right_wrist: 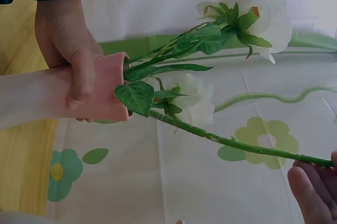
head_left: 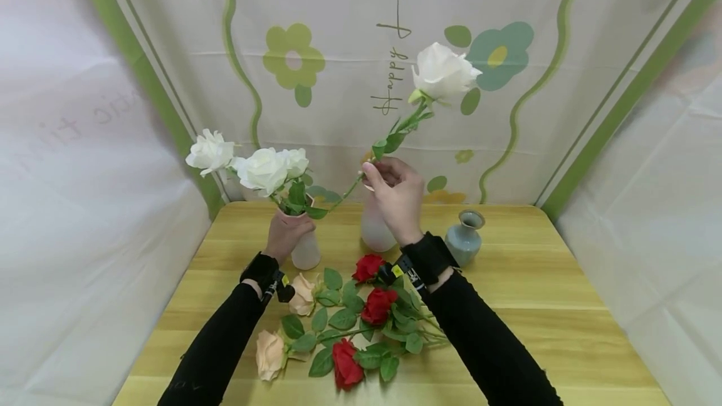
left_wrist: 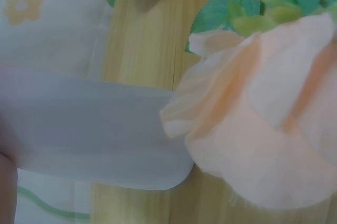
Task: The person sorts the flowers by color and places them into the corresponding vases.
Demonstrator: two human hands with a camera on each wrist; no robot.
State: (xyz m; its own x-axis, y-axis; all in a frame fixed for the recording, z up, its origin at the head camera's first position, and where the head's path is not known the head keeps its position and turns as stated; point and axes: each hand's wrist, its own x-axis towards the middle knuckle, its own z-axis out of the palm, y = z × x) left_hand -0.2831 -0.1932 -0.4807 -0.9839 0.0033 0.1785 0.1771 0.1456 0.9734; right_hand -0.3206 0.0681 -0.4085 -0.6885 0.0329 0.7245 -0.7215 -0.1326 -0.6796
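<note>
My left hand (head_left: 287,235) grips a pink-and-white vase (head_left: 306,252) near its pink rim, thumb across the front in the right wrist view. White roses (head_left: 262,170) stand in this vase and lean left. With thumb and fingertips, my right hand (head_left: 399,199) pinches the green stem of another white rose (head_left: 445,71). That stem (right_wrist: 231,142) slants down to the left, its lower end at the vase's mouth. The bloom is held high to the right. In the left wrist view, a peach rose (left_wrist: 263,124) overlaps the foot of the vase.
A pale frosted vase (head_left: 376,230) stands partly hidden behind my right hand. Right of it is a small grey-blue vase (head_left: 464,240). Red roses (head_left: 379,306) and peach roses (head_left: 271,356) lie on the wooden table (head_left: 564,337). A printed cloth (head_left: 350,5) hangs behind.
</note>
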